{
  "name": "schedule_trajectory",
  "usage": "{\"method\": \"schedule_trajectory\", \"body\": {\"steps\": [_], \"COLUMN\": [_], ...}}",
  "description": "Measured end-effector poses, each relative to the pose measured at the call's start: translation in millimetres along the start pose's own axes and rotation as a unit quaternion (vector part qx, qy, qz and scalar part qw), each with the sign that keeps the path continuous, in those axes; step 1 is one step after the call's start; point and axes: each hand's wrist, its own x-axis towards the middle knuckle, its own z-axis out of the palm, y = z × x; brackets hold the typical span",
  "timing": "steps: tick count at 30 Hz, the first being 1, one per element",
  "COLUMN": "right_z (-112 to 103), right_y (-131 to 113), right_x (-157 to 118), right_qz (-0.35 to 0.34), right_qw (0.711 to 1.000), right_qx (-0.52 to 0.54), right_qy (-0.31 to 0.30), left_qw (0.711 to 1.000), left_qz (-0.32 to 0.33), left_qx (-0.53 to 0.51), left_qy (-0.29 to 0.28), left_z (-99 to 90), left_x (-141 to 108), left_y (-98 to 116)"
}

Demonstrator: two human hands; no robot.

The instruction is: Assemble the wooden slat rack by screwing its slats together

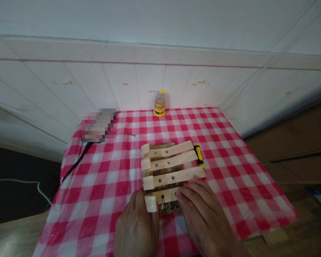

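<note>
Several pale wooden hooks (176, 176) lie side by side in a row, rounded ends to the left, most showing two screws. Under them is a clear plastic packet with dark print (167, 207). My left hand (137, 226) is closed around the rounded end of the nearest wooden piece. My right hand (203, 214) lies over the right part of that same piece, its fingers pressed together on the wood. A yellow and black screwdriver handle (199, 155) shows at the right ends of the far pieces; its shaft is hidden.
The table has a red and white checked cloth (104, 192). A yellow-based screwdriver bit container (159, 103) stands at the back by the white wall. A blurred-out flat object with a black cord (100, 125) lies at the back left. One small screw (133, 135) lies on the cloth.
</note>
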Motion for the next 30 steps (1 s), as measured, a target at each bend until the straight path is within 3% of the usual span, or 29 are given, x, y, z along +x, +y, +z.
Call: {"method": "schedule_trajectory", "body": {"steps": [8,12,14,15,17,21,26,30], "right_z": [-25,-49,-53,-52,-43,-12,15,1], "right_y": [-1,12,30,42,66,105,119,119], "right_x": [-5,4,11,14,21,38,53,54], "right_qz": [0.006,0.039,0.09,0.135,0.205,0.364,0.397,0.392], "right_qw": [0.999,0.999,0.995,0.988,0.976,0.924,0.894,0.907], "right_qx": [0.012,0.003,-0.033,-0.055,-0.064,0.045,0.069,0.092], "right_qy": [-0.04,-0.006,0.03,0.053,0.045,-0.111,-0.197,-0.127], "left_qw": [1.0,1.0,1.0,1.0,0.999,0.999,0.999,0.998], "left_qz": [0.001,-0.006,-0.014,-0.017,-0.026,-0.035,-0.038,-0.049], "left_qx": [0.007,0.007,0.003,-0.001,-0.006,-0.011,-0.005,-0.013], "left_qy": [0.0,-0.006,-0.012,-0.015,-0.019,-0.024,-0.037,-0.037], "left_z": [-2.4,-2.4,-1.1,-0.1,1.7,2.7,-0.8,-1.6], "left_x": [2,1,0,0,-1,0,2,3], "left_y": [2,1,0,-1,-2,-2,0,1]}}
